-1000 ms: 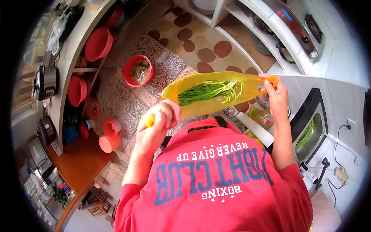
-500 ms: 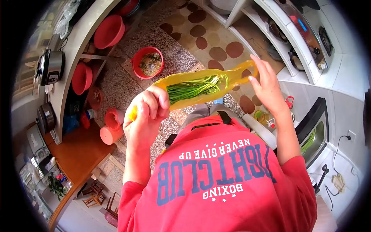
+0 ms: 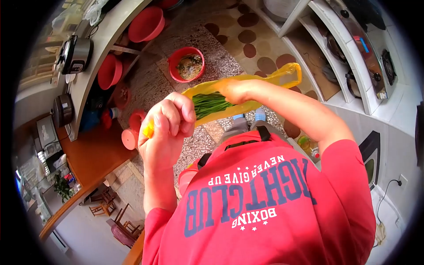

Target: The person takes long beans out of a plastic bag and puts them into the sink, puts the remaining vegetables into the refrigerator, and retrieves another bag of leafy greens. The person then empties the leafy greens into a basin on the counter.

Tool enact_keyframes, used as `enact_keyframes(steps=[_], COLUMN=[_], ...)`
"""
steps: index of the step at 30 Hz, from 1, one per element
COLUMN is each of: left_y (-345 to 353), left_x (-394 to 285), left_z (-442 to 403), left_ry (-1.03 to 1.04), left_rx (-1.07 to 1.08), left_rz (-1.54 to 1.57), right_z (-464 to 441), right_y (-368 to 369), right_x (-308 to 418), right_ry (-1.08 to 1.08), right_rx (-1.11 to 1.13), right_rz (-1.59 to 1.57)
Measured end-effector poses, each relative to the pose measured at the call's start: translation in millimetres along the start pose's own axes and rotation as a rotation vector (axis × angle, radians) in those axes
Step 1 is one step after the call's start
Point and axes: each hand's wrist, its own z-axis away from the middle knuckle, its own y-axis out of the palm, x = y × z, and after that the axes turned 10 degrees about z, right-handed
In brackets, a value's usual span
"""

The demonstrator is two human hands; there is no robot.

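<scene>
A yellow plastic bag (image 3: 282, 76) stretches across the middle of the view, its mouth open, with long green stems (image 3: 207, 105) inside. My left hand (image 3: 170, 117) is closed round the bag's near left end; a yellow bit of it pokes out beside the thumb. My right hand (image 3: 234, 91) reaches into the bag and lies against the right part of the stems. Its fingertips are hidden, so whether it grips them does not show. The bag's free handle loop hangs out past my right wrist.
A red bucket (image 3: 187, 65) with food scraps stands on the speckled floor beyond the bag. Red basins (image 3: 146, 24) sit on the left shelves, above a brown wooden surface (image 3: 95, 152). White shelving (image 3: 353, 62) with pots is at right, and a bottle (image 3: 314, 152) stands below.
My right hand has let go of the bag's right handle and moved left into the bag, onto the stems. My left hand keeps its hold. The view has shifted, and the surroundings appear farther right.
</scene>
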Motion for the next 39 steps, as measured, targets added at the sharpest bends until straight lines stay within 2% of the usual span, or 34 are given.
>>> enact_keyframes(steps=[3, 4, 6, 7, 12, 16, 19, 24, 25, 27, 31, 33, 34, 36, 39], left_y=[6.8, 9.6, 15.8, 18.8, 37.2, 46.2, 52.6, 60.0, 59.4, 63.4, 65.8, 70.0, 71.4, 73.2, 74.1], left_x=[1.4, 3.0, 6.6, 7.3, 15.3, 20.2, 24.8, 26.6, 25.5, 24.6, 22.0, 20.6, 19.1, 14.9, 15.8], left_z=[3.6, 3.4, 1.6, 0.8, -4.5, -3.8, -3.0, 1.0, 1.3, 2.2, 2.4, 2.7, 2.3, 0.8, 1.7], left_ry=[0.007, 0.012, 0.057, 0.054, 0.017, 0.000, -0.006, -0.037, -0.032, -0.027, -0.043, -0.065, -0.065, -0.082, -0.059], left_rx=[0.004, 0.000, 0.030, 0.044, 0.070, 0.050, 0.043, 0.002, 0.000, -0.056, -0.042, -0.025, -0.023, -0.044, -0.034], left_rz=[0.025, 0.027, 0.026, 0.028, 0.070, 0.070, 0.065, 0.044, 0.053, 0.078, 0.076, 0.044, 0.040, 0.043, -0.004], right_z=[-26.9, -15.0, 9.3, 11.1, 14.8, 29.2, 36.5, 36.7, 34.1, 29.6, 25.0, 25.1, 27.2, 30.6, 21.6], right_y=[49.3, 37.6, 16.6, 19.3, 47.5, 55.5, 61.8, 74.1, 76.7, 83.1, 101.7, 98.9, 92.7, 76.9, 84.2], right_x=[-38.9, -31.2, -19.8, -21.8, -35.8, -36.6, -28.2, -16.0, -14.0, -10.9, -8.4, -6.6, -4.5, 0.0, -0.5], right_ry=[0.281, 0.278, 0.214, 0.213, 0.288, 0.317, 0.290, 0.413, 0.412, 0.271, 0.187, 0.158, 0.158, 0.256, 0.296], right_rx=[-0.337, -0.333, 0.045, 0.048, -0.265, -0.200, -0.316, -0.310, -0.313, -0.587, -0.599, -0.755, -0.758, -0.483, -0.504], right_rz=[-0.196, -0.191, 0.306, 0.308, 0.256, 0.190, 0.281, 0.101, 0.095, 0.214, 0.197, 0.201, 0.200, -0.052, -0.086])
